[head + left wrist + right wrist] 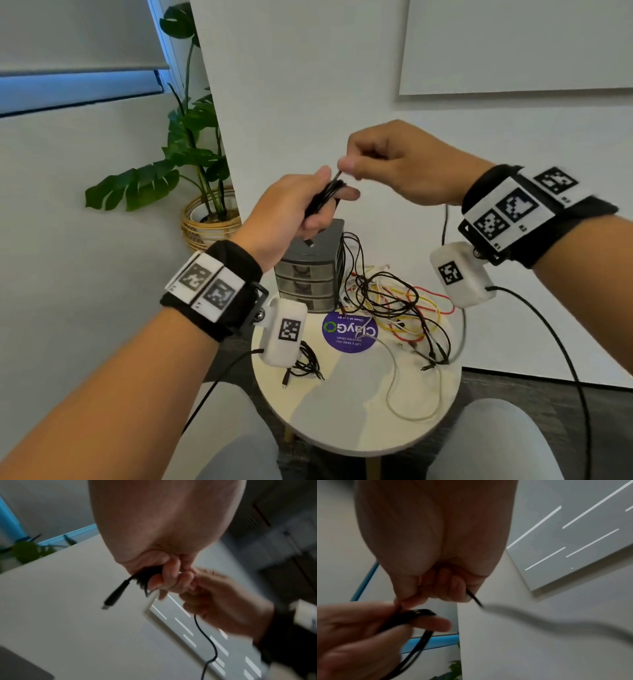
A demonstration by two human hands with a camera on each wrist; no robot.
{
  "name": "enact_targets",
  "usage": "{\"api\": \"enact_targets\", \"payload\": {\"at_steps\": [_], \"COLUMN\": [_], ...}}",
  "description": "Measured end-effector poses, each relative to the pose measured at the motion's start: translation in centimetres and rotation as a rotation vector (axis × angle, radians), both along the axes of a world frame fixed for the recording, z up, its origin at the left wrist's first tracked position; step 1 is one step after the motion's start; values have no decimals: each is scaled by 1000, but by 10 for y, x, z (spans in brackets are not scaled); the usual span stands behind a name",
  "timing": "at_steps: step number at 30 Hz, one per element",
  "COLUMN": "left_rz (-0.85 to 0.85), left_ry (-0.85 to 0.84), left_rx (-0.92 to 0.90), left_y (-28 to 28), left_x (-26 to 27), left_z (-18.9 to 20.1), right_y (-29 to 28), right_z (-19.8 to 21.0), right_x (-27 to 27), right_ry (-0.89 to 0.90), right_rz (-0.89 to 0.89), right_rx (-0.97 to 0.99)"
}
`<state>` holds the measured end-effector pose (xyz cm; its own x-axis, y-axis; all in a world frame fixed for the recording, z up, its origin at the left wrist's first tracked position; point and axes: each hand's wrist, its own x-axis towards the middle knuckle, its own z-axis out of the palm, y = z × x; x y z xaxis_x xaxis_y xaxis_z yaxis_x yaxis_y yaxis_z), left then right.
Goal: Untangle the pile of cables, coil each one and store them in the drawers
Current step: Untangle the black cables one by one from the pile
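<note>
— Above the drawers [308, 274], raised clear of the table [359, 428]: left hand [294, 209] curled tight round a half-wound black cable [325, 193], serving as the spool. Why so high?

— Probably to keep the free run off the pile of cables [394, 301] and avoid fresh snags. Right hand [394, 161] pinching that run between thumb and forefinger, just beside the loops, likely laying on the next turn.

— And the plug [113, 597]?

— Dangling below the left fist, kept out of the loops, perhaps as the starting end.

— Rest of the cable?

— Trailing down from the right hand toward the tangle beside the drawers; far end lost among black, red, yellow and white strands.

— Anything finished?

— One small black coil [305, 365] lying near the table's left edge, not yet stored. Drawers all closed, by the look of it.

— Any writing?

— Purple round sticker [349, 330] on the tabletop, upside down from the head view: "ClayGo", "Clean as you go", "Let's keep our pantries clean". Black-and-white square markers on both wristbands [205, 284]; no words legible there.
</note>
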<state>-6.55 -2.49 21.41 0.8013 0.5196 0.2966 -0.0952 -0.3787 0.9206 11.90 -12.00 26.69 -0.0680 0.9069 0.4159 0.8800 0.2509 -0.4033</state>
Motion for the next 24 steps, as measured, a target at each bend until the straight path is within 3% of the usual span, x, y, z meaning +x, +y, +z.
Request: {"api": "enact_targets", "payload": {"at_steps": [3,5,10,13,17,21,24], "left_rz": [-196,-222,44,185,193,32,-128], "left_ry": [-134,-242,-413,-322,26,106,68], "left_rx": [-237,-309,-330,-128,329,222,12], "left_y": [-2,-5,-8,-7,-2,-7,-4], "left_x": [-5,-5,6,12,13,4,0], "left_z": [5,5,3,1,3,10,11], "right_y": [1,2,-2,-8,-15,-16,-5], "right_z": [-20,-39,-66,-46,-12,6,-8], "right_x": [-1,-10,-31,-32,-25,-5,-2], "right_ry": [302,464,326,172,-17,85,126], "right_rz": [3,43,103,138,137,30,-26], "right_rx": [33,-33,-203,-306,-286,-95,20]}}
